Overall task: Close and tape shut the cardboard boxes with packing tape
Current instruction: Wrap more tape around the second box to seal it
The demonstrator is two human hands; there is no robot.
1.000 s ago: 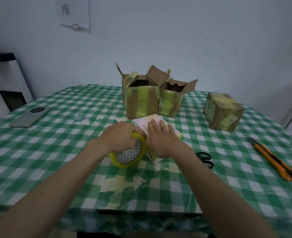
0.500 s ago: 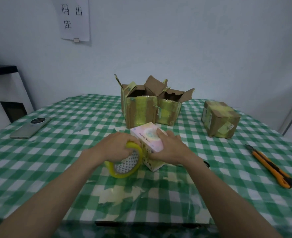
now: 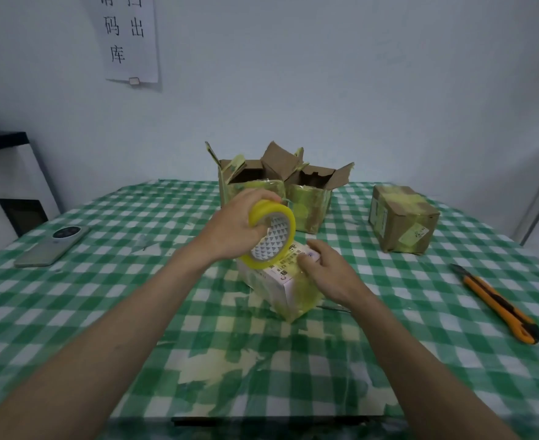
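Observation:
My left hand point(image 3: 235, 228) grips a yellow roll of packing tape point(image 3: 273, 238), lifted above the left end of a small pale pink box point(image 3: 277, 282) in the middle of the table. My right hand point(image 3: 327, 271) holds that box from the right, thumb on its top. Yellowish tape covers the box's near right side. Behind stand two open cardboard boxes, one on the left point(image 3: 250, 185) and one on the right point(image 3: 312, 198), flaps up. A taped, closed cardboard box point(image 3: 401, 227) sits at the back right.
An orange utility knife point(image 3: 500, 304) lies at the right. A phone point(image 3: 54, 246) lies at the left. Black scissors point(image 3: 335, 308) show partly under my right wrist. The green checked tablecloth point(image 3: 103, 312) has tape scraps stuck near the front.
My left hand has raised the tape roll from the table beside the box to above it. The pink box has been turned over, and my right hand now holds its right side.

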